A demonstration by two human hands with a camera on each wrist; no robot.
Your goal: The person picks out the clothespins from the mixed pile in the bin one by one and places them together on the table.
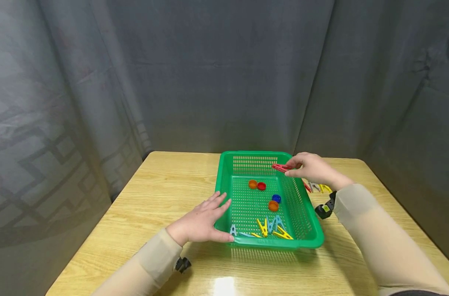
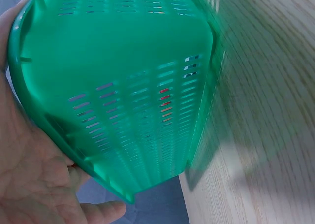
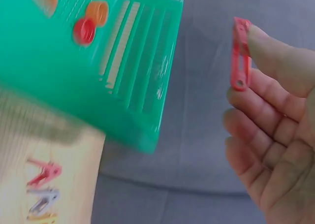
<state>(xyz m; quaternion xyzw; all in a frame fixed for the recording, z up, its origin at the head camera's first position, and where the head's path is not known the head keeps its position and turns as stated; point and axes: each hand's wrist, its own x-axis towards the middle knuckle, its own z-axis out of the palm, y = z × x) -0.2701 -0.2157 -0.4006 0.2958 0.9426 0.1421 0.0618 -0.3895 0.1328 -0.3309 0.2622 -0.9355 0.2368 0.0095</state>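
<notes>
My right hand (image 1: 313,168) pinches a red clothespin (image 1: 280,167) between thumb and fingers, above the far right rim of a green plastic basket (image 1: 220,172). In the right wrist view the same clothespin (image 3: 240,56) shows clear of the basket wall. My left hand (image 1: 203,220) rests with spread fingers on the basket's near left corner, its thumb along the front rim. Inside, yellow clothespins (image 1: 262,227) and light blue clothespins (image 1: 278,222) lie by the front wall. Farther back on the basket floor are orange caps (image 1: 273,206), a red cap (image 1: 261,186) and a blue cap (image 1: 276,199).
Right of the basket, partly behind my right wrist, a row of red, grey and yellow clothespins (image 1: 315,187) lies on the wooden table (image 1: 172,176). Grey curtains (image 1: 224,82) hang behind and at both sides of the table.
</notes>
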